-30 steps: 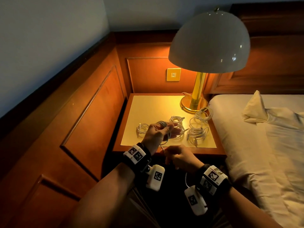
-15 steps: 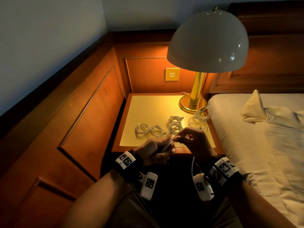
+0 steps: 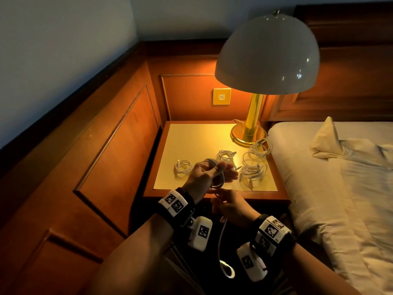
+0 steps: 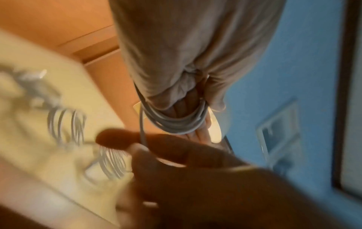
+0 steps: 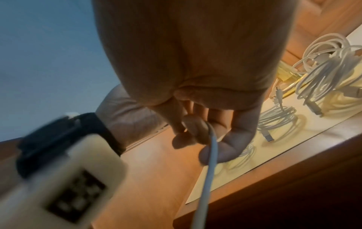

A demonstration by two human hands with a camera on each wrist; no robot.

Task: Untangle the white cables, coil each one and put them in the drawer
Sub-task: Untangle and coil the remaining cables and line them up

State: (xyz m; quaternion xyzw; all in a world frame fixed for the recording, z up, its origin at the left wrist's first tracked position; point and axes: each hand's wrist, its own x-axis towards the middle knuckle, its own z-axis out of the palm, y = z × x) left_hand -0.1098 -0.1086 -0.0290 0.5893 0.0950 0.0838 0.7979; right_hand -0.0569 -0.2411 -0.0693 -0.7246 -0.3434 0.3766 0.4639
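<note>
Holding a white cable (image 3: 219,179) looped round its fingers, your left hand (image 3: 204,177) is over the worktop (image 3: 191,141). Your right hand (image 3: 230,206) pinches the loose end just below. More coiled cables (image 3: 253,167) lie on the worktop near the lamp (image 3: 265,54).

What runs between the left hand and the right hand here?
A short stretch of the white cable: it leaves the coil wound on the left hand and passes to the right hand, clearest in the left wrist view.

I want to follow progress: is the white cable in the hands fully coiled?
Not fully: the white cable loops around the left hand, but its tail hangs below the right hand.
</note>
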